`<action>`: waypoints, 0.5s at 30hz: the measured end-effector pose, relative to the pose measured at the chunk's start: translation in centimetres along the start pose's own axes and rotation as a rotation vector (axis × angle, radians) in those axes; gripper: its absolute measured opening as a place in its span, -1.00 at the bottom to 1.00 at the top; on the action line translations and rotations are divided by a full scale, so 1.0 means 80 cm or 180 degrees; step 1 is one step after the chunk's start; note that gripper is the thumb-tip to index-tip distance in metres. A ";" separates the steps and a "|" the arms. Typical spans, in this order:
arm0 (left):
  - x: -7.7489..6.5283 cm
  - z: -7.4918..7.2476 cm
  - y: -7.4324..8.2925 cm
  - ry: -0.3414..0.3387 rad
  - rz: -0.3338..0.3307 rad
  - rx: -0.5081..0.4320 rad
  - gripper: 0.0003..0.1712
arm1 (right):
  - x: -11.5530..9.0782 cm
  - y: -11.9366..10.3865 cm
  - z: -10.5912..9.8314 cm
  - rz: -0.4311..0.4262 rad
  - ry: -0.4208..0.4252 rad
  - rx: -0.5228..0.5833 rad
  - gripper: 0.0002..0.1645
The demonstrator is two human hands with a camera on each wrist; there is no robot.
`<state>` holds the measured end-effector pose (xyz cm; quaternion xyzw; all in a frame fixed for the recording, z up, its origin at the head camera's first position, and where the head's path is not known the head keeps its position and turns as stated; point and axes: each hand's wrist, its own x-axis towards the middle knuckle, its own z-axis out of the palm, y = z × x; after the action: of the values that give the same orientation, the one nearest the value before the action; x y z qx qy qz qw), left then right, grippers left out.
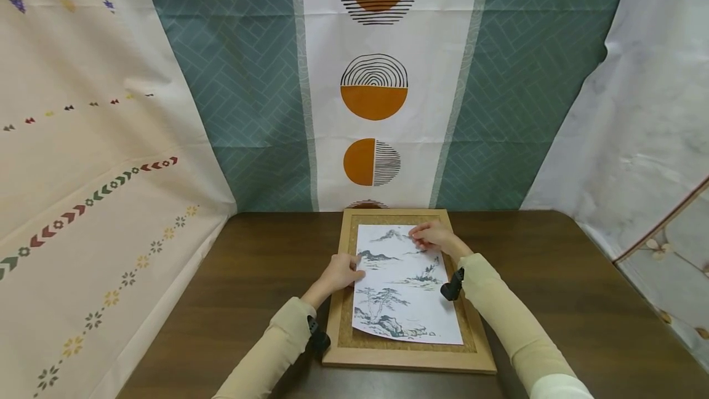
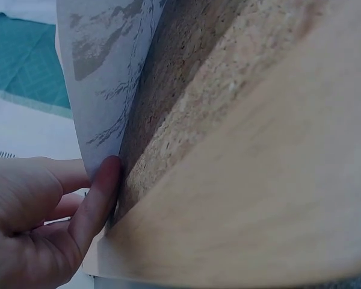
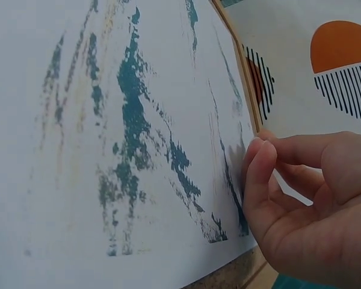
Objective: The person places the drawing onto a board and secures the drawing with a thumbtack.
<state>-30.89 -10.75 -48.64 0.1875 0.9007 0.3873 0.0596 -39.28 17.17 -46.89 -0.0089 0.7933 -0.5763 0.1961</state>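
Dark wood surface [image 1: 266, 251] across the lower half of the frame, green-and-white patterned hanging [image 1: 260, 79] behind it, pale embroidered cloth [image 1: 111, 134] at left. Wood-framed corkboard [image 1: 410, 359] lies at lower center, a landscape-print paper sheet [image 1: 396, 294] over its cork. Left hand [image 1: 341, 271] pinches the sheet's left edge between its fingers; left wrist view shows that edge lifted off the cork. Right hand [image 1: 437, 237] is at the sheet's upper right, thumb and finger tips together; can't tell if they grip the paper, a small item or nothing. Looks like the positioning step, sheet inside the frame but not lying flat, lower left bowed up. Next move probably calls for keeping the top steady and easing the left side flat without creasing.
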 end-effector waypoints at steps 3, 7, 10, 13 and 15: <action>0.000 -0.001 0.003 0.0021 0.0007 0.0053 -0.82 | 0.000 -0.001 0.002 0.0005 0.0032 0.0035 -0.63; -0.001 -0.003 0.008 0.0026 -0.0007 0.0150 -0.53 | 0.000 -0.003 0.003 0.0022 0.0060 0.0073 -0.62; -0.001 -0.003 0.008 0.0031 -0.0017 0.0159 -0.46 | -0.001 -0.004 0.003 0.0028 0.0072 0.0094 -0.61; 0.000 0.000 0.007 0.0051 -0.0035 0.0165 -0.45 | -0.001 -0.003 0.004 0.0037 0.0090 0.0089 -0.61; 0.000 0.001 0.006 0.0056 -0.0050 0.0169 -0.46 | 0.000 -0.001 0.004 0.0046 0.0118 0.0091 -0.62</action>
<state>-30.70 -10.40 -48.36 0.1785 0.9126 0.3645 0.0497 -39.18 16.80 -46.87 0.0104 0.7885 -0.5862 0.1857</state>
